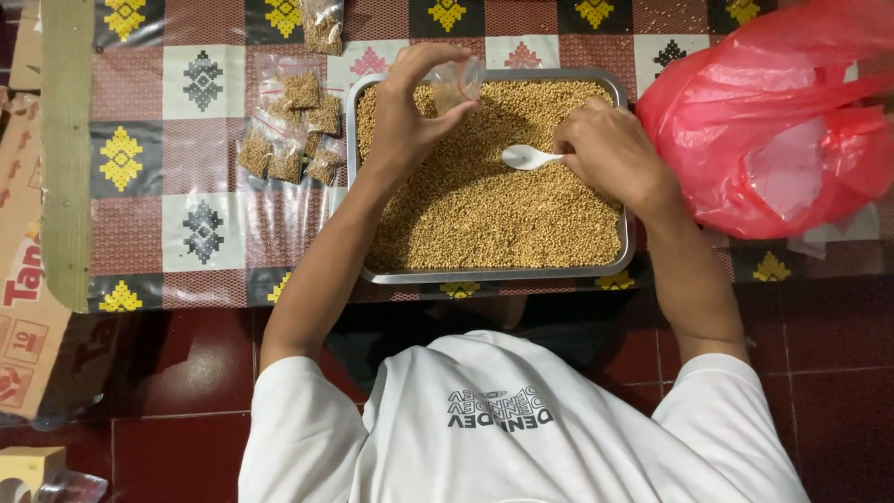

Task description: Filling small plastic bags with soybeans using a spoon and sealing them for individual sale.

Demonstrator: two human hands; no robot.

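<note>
Head view: right hand [610, 154] grips white spoon [526, 157], bowl pointing nine o'clock; left hand [405, 112] pinches small clear bag [456, 84] at eleven o'clock of it.

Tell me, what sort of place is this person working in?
Probably a home, with packing done on the floor: a metal tray of seeds sits on a patterned mat over red floor tiles, with small filled bags beside it.

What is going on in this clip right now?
A person sits over a rectangular metal tray filled with small tan seeds. Their left hand holds a small clear plastic bag above the tray, while their right hand holds a white plastic spoon over the seeds. Several filled clear packets lie left of the tray; a red plastic bag sits to its right.
</note>
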